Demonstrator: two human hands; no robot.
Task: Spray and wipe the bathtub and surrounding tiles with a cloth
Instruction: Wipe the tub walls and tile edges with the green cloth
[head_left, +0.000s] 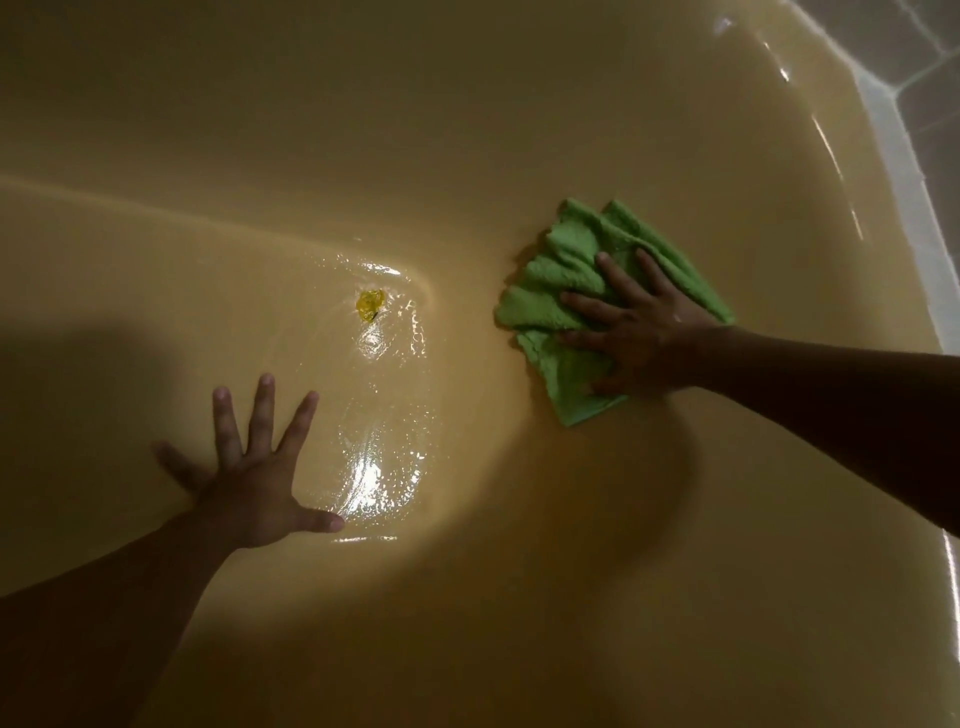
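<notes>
The left hand (254, 483) lies open on the floor of the bathtub (467, 130), fingers straight and spread wide, thumb pointing toward the right hand, holding nothing. Just beside its thumb and fingertips, on the side of the right hand, a wet patch (389, 441) glistens on the tub floor. At the far end of that patch, beyond the left hand's fingertips and between the two hands, sits a small yellow object (370, 304); what it is cannot be told.

The green cloth (566, 260) lies well apart from the left hand, crumpled under the right hand (644, 338) on the curved slope where the tub floor rises to its wall. The right hand is open too, its fingers straight and splayed, pressing flat on the cloth rather than gripping it. Cloth shows beyond the fingertips and on both sides of the palm. Past the right forearm, beyond the tub's rim, run grey tiles (930, 67) with pale joints.
</notes>
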